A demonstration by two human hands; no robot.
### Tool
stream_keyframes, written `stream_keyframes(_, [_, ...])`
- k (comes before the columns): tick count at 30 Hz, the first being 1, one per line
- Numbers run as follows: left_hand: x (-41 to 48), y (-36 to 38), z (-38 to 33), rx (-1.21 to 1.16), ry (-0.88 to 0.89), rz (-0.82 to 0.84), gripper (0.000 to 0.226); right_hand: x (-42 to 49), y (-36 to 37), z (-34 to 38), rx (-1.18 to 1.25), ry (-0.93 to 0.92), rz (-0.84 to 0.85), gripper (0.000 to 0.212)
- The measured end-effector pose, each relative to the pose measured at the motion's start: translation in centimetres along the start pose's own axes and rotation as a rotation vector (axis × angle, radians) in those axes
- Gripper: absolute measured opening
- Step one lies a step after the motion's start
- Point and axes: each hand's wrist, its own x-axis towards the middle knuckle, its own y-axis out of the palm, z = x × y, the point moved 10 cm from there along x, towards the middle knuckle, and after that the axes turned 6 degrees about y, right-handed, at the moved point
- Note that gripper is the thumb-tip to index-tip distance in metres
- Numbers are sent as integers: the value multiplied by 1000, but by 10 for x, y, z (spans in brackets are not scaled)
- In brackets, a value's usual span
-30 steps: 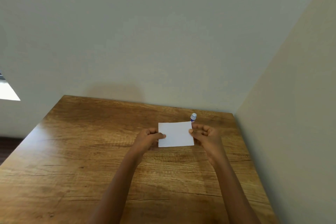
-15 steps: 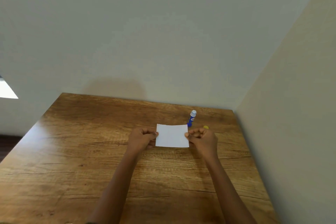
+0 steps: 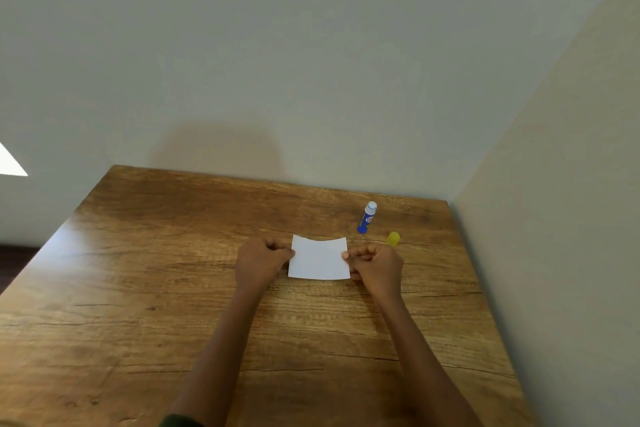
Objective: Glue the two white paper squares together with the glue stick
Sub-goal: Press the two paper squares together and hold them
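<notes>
The left hand (image 3: 263, 258) pinches the paper (image 3: 318, 258) at its 9 o'clock edge, fingers curled in and thumb on top. The right hand (image 3: 375, 265) pinches the 3 o'clock edge the same way. Between them the paper sits low over the table (image 3: 138, 270), its far edge bowed a little, so it seems not quite flat. Only one white sheet shows; I cannot tell whether the second square lies exactly under it or whether this is both already stacked.

At about 1 o'clock from the paper stands the glue stick (image 3: 367, 218), upright and uncapped, white tip showing, near but not touching. Its yellow cap (image 3: 393, 238) lies just past the right hand's knuckles at 2 o'clock.

My reading is that glue is on and the step in hand is seating and pressing the squares. To do it well: line up corners first while the grip is light, lower the sheet flat so the bow goes out, then press from the centre outward toward 9 and 3 o'clock to push out bubbles. Keep fingertips off any glue at the edges, and don't slide the layers once they touch.
</notes>
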Motion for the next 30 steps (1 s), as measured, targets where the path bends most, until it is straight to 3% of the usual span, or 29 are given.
stream_keyframes(11, [-1,1,-5,121,10,21,11,4,-1,1,-64,-16,-23,12])
stream_keyframes(25, [6,4,2,42,-9,96,11,10,2,3,-180,-59,-14,13])
stream_keyframes(30, [8,4,5,0,-15,82,17,11,-16,12,-250,-127,-112,10])
